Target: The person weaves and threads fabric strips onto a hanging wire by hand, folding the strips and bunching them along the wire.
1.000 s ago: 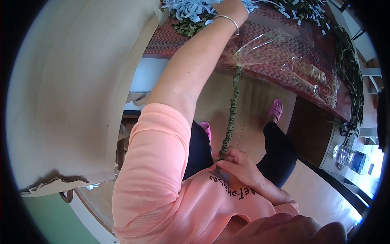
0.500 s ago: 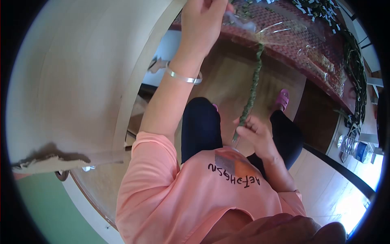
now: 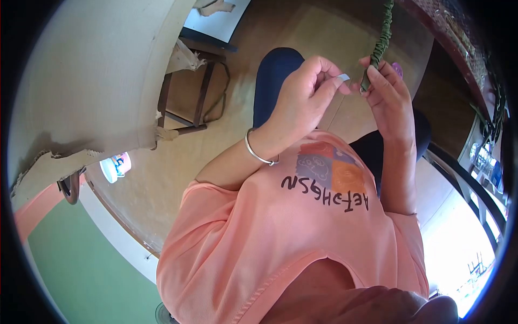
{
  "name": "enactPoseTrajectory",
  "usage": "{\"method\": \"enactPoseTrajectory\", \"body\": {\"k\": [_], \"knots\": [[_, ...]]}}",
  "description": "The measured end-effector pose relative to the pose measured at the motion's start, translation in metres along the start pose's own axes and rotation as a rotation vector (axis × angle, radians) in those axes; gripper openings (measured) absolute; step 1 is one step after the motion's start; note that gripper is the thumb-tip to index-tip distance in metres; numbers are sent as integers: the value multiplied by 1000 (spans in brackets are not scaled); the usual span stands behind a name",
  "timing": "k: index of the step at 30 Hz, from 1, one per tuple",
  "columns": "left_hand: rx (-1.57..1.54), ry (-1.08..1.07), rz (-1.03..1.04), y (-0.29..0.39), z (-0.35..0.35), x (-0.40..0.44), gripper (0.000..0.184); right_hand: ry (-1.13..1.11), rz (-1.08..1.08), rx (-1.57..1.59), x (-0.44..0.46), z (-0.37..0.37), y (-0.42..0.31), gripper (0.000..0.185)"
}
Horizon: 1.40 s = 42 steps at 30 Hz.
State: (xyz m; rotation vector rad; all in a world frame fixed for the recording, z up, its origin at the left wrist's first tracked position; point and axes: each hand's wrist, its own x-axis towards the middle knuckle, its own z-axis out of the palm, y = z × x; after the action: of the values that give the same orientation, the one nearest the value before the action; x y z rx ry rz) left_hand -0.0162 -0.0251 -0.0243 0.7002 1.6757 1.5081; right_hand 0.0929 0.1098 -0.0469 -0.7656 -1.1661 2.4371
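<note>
My right hand [image 3: 389,94] holds the lower end of a green braided strand [image 3: 383,39] between thumb and fingers. The strand runs up out of the top of the view, and its tip shows a flat green end. Close to that tip, my left hand [image 3: 310,89] pinches a small whitish strip [image 3: 343,77] between thumb and forefinger. A narrow gap separates the strip from the strand. Whether the strip is tape I cannot tell.
At upper right is the edge of a red patterned table [image 3: 440,40]. A large pale board [image 3: 91,70] with a torn edge fills the left. A wooden stool frame [image 3: 186,102] stands beyond it, and a white tub [image 3: 115,166] lies low at left.
My left hand has come down from the table to beside the strand's end, with a whitish strip in it. My right hand has risen with the strand. The view has shifted.
</note>
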Motion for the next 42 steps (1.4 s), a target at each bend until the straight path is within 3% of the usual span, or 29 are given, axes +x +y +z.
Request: {"method": "enactPoseTrajectory", "body": {"k": [7,17,27,32,36,42], "knots": [[-41,45,-5,-3,10,-2,7,52,3,-18,4,8,-1,19],[34,68,169,-14,19,-3,7,94,40,-75,0,-1,-1,16],[-183,-26,-29,-8,4,1,7,88,22,-15,21,10,-7,20],[-144,33,32,-8,14,-1,6,142,-41,-100,14,7,-7,22],[77,48,148,-13,11,1,5,135,-34,-112,13,4,-5,23],[75,33,157,-12,16,3,5,159,-34,-151,12,6,-6,24]]}}
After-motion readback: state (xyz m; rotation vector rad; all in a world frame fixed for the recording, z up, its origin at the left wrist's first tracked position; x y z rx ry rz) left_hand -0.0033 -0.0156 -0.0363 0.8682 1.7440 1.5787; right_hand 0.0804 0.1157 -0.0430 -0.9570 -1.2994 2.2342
